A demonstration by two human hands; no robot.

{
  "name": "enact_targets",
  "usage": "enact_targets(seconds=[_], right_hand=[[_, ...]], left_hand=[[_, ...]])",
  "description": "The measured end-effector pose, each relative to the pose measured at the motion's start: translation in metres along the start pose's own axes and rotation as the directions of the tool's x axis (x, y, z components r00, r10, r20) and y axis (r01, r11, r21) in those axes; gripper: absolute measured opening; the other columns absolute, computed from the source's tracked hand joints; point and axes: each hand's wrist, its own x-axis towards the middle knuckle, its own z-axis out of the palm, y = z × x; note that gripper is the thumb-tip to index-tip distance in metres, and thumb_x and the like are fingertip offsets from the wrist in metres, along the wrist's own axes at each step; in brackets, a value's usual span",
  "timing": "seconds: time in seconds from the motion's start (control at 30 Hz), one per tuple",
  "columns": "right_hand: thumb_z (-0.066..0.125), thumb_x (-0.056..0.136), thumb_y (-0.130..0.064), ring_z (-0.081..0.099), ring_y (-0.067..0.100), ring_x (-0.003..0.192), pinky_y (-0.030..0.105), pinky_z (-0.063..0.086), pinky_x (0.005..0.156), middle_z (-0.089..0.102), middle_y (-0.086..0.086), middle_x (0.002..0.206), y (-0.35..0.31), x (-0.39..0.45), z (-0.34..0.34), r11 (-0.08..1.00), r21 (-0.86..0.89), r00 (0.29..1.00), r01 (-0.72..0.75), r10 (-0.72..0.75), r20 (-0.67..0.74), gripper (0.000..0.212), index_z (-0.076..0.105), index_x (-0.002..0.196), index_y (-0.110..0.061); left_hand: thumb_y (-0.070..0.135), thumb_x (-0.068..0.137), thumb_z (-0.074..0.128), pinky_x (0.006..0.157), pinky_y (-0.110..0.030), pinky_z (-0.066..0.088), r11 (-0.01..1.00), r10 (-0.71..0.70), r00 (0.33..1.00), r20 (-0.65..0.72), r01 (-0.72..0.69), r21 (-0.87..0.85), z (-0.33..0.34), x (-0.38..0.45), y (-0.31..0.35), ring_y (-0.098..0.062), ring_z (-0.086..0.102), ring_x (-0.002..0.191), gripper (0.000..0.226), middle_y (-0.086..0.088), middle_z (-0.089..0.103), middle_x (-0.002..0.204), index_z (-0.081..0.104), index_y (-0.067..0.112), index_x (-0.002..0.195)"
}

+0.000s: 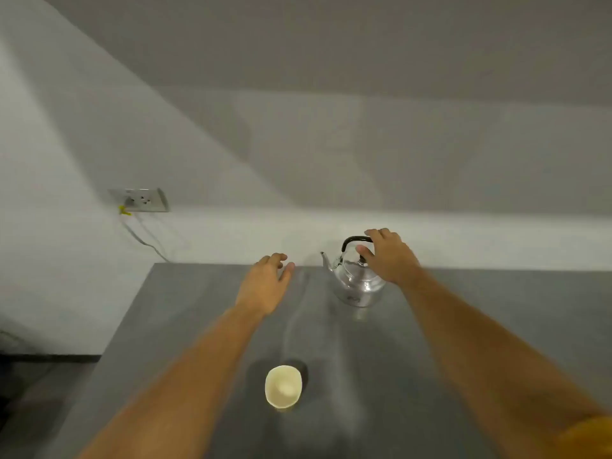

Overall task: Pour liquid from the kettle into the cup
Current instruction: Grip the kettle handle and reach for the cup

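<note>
A shiny metal kettle [356, 284] with a black arched handle stands upright near the far edge of the grey table [463, 326], its spout pointing left. My right hand [389, 256] hovers at the handle with fingers spread, fingertips over its right end and thumb beside the lid knob; it is not closed on the handle. My left hand [266, 283] floats open above the table, left of the kettle and apart from it. A small cream cup [283, 386] sits upright near the front, between my forearms. It looks empty.
A white wall runs behind the table. On it, at left, a power socket [140, 200] has a cable hanging down past the table's left edge. Dark floor shows at lower left.
</note>
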Motion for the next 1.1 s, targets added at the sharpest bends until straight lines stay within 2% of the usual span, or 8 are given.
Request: enact_targets(seconds=[0.17,0.37,0.43,0.57,0.63,0.77,1.0,1.1], right_hand=[[0.045,0.100,-0.050,0.040,0.033,0.132,0.047,0.040,0.104,0.045,0.013,0.145,0.015,0.032,0.016,0.993,0.022,0.978,-0.116,0.110,0.178,0.060,0.039,0.147,-0.013],[0.042,0.100,-0.051,0.045,0.035,0.120,0.047,0.043,0.098,0.053,0.016,0.127,0.020,0.053,0.031,0.969,0.118,0.965,-0.215,0.193,0.177,0.054,0.053,0.132,-0.009],[0.042,0.099,-0.053,0.049,0.034,0.115,0.047,0.046,0.093,0.059,0.016,0.120,0.022,0.057,0.035,0.957,0.160,0.958,-0.241,0.208,0.198,0.053,0.054,0.126,-0.009],[0.047,0.096,-0.059,0.059,0.029,0.092,0.041,0.051,0.079,0.065,0.009,0.096,0.026,0.057,0.044,0.933,0.243,0.957,-0.264,0.221,0.190,0.051,0.055,0.110,-0.011],[0.049,0.092,-0.063,0.061,0.026,0.084,0.037,0.049,0.071,0.065,0.004,0.085,0.027,0.056,0.046,0.923,0.272,0.957,-0.272,0.230,0.176,0.051,0.057,0.101,-0.013],[0.053,0.082,-0.075,0.056,0.020,0.061,0.032,0.038,0.052,0.057,0.000,0.058,0.023,0.048,0.040,0.899,0.313,0.949,-0.306,0.262,0.176,0.063,0.054,0.068,-0.014],[0.063,0.077,-0.072,0.050,0.015,0.051,0.029,0.033,0.047,0.049,-0.007,0.042,0.011,0.004,0.033,0.861,0.362,0.934,-0.357,0.318,0.165,0.063,0.047,0.054,-0.016],[0.064,0.076,-0.072,0.053,0.012,0.050,0.027,0.034,0.046,0.053,-0.010,0.041,0.007,-0.021,0.030,0.854,0.385,0.937,-0.349,0.312,0.158,0.061,0.053,0.055,-0.016]], left_hand=[[0.043,0.105,0.045,0.098,-0.035,0.049,0.999,-0.054,0.998,0.015,0.054,-0.001,0.011,0.011,-0.009,-0.021,0.060,0.119,0.043,-0.002,0.063,0.133,0.056,0.019,0.139],[0.043,0.105,0.046,0.097,-0.036,0.051,0.995,-0.096,0.994,0.043,0.096,0.003,0.021,0.015,-0.021,-0.023,0.062,0.118,0.043,-0.002,0.062,0.135,0.055,0.019,0.139],[0.044,0.104,0.046,0.098,-0.036,0.050,0.995,-0.103,0.994,0.044,0.103,0.001,0.024,0.016,-0.025,-0.022,0.062,0.118,0.044,-0.002,0.063,0.135,0.056,0.018,0.139],[0.044,0.104,0.046,0.101,-0.037,0.050,0.994,-0.106,0.993,0.047,0.106,0.002,0.028,0.016,-0.032,-0.023,0.061,0.119,0.044,-0.003,0.064,0.133,0.057,0.018,0.139],[0.044,0.104,0.046,0.101,-0.038,0.050,0.994,-0.112,0.992,0.054,0.112,0.007,0.028,0.014,-0.035,-0.023,0.062,0.120,0.044,-0.003,0.064,0.133,0.057,0.018,0.139],[0.042,0.104,0.048,0.100,-0.039,0.051,0.992,-0.127,0.990,0.054,0.127,0.010,0.029,0.005,-0.039,-0.024,0.063,0.118,0.043,-0.004,0.066,0.131,0.058,0.017,0.138],[0.042,0.103,0.052,0.098,-0.032,0.051,0.985,-0.150,0.982,0.111,0.158,-0.071,0.031,-0.036,-0.047,-0.019,0.065,0.115,0.040,-0.002,0.069,0.123,0.060,0.019,0.134],[0.045,0.101,0.054,0.099,-0.031,0.050,0.981,-0.156,0.977,0.145,0.171,-0.094,0.032,-0.059,-0.053,-0.017,0.065,0.114,0.041,0.000,0.070,0.120,0.061,0.021,0.133]])
